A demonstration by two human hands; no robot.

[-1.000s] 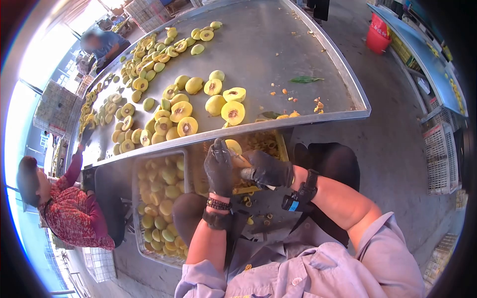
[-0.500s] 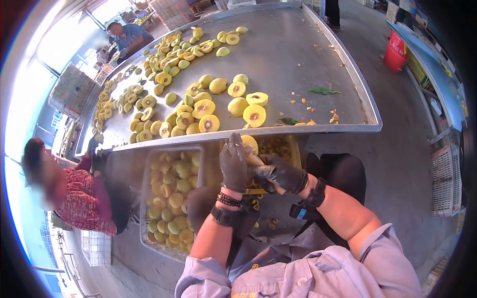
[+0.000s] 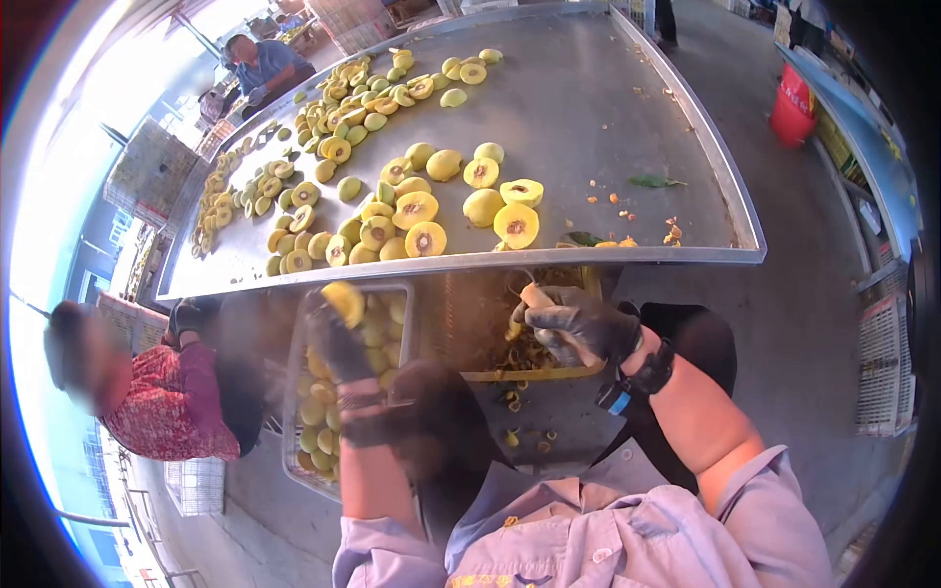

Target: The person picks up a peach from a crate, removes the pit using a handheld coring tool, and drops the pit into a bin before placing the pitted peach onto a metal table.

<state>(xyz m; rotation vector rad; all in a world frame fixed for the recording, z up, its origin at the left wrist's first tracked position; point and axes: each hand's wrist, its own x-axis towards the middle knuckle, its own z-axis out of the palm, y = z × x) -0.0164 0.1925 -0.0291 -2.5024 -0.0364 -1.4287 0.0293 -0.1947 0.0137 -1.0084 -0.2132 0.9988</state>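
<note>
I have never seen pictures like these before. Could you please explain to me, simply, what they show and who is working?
There is no machine here: a person works by hand, wearing dark gloves. Every picture comes from one camera worn on that person's head, looking forward and down. On the metal table lie many yellow-green fruits, many of them cut open. The left hand, blurred, holds a yellow fruit half. The right hand grips a small tool with a light handle; its tip is hard to see. Lower down are a crate of fruit and a yellow crate holding scraps.
</note>
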